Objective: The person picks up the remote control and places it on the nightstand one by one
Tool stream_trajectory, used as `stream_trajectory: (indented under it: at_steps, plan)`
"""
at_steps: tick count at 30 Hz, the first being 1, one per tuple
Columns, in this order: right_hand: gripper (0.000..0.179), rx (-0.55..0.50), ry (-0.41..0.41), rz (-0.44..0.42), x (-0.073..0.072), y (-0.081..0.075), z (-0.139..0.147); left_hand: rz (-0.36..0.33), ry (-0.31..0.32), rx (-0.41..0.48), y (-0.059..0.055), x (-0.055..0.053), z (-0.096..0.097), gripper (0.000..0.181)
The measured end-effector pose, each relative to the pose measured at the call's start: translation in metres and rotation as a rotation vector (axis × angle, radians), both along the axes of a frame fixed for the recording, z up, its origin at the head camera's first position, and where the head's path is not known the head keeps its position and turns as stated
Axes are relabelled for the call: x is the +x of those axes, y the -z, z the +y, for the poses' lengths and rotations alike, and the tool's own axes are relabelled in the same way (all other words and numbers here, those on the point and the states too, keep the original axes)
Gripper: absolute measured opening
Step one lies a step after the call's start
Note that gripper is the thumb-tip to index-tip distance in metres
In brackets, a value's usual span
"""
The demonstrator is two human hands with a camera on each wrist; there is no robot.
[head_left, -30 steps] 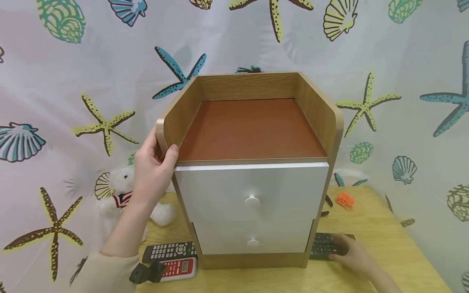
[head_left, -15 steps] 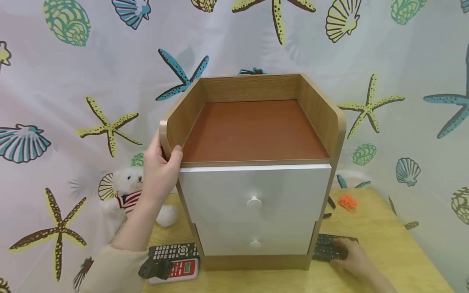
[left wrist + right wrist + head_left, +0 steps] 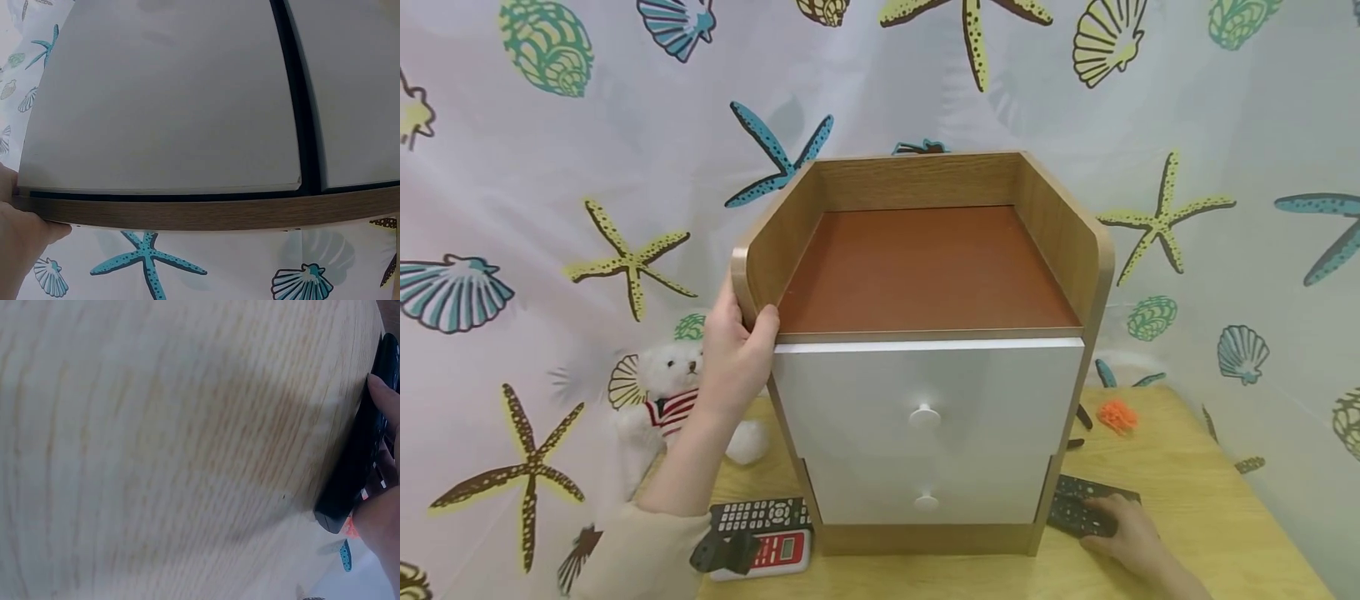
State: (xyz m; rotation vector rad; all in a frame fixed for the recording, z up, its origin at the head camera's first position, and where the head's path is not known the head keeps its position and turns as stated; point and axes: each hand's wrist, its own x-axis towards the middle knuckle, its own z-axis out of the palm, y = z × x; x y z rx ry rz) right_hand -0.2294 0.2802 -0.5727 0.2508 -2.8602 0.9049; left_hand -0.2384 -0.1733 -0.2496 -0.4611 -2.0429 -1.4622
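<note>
Over to the left wrist view, and there's a dark gap running between the two white drawer fronts (image 3: pixel 156 106) of the cabinet (image 3: pixel 925 271), a line the head view barely gives away; the head view answers with two round white knobs (image 3: pixel 924 416) and the brown top inside its raised wooden rim. Now the right wrist view: here's the thick, smooth side of the black remote (image 3: pixel 1071 504) with the thumb against it, while only the head view shows its rows of buttons. That remote lies just right of the cabinet's foot, and the right hand (image 3: pixel 1123 533) has it in its grasp, at the end away from the cabinet. Up at the cabinet's left side panel, the left hand (image 3: pixel 733 367) is clasped round the front edge, thumb on the inner side. All this on a pale wood-grain table (image 3: pixel 1202 483), cabinet standing upright. Left of its base, a second remote (image 3: pixel 767 515) lies alongside a red-and-white device (image 3: pixel 790 548); farther left and back sits a white toy bear (image 3: pixel 670 375) in stripes, partly covered by the forearm. Back right of the cabinet, a fluffy orange thing (image 3: pixel 1117 417); behind everything, a pale curtain (image 3: pixel 1225 125) printed with starfish and shells.
</note>
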Motion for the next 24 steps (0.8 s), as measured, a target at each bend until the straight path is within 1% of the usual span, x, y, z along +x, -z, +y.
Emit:
stream_trajectory:
  at_steps: [6, 9, 15, 19, 24]
  plan:
    - [0.052, 0.004, -0.021, 0.004, -0.0009, 0.0004, -0.0004, -0.006, -0.016, -0.001, 0.0001, 0.0002, 0.0007, 0.045]
    - [0.051, -0.018, -0.016, -0.019, -0.0002, -0.0002, -0.0009, -0.016, -0.024, -0.015, 0.0004, 0.0007, 0.0000, 0.045]
    - [0.052, -0.044, -0.010, -0.073, 0.0022, 0.0005, 0.0010, -0.023, -0.006, -0.021, 0.0025, -0.0015, 0.0008, 0.044]
    - [0.052, -0.095, -0.019, -0.068, 0.0042, -0.0006, 0.0033, -0.028, -0.005, -0.018, 0.0032, -0.0022, 0.0005, 0.043]
    - [0.051, -0.120, -0.013, -0.058, 0.0051, -0.0054, 0.0083, -0.025, -0.002, -0.003, 0.0030, -0.0023, 0.0002, 0.041]
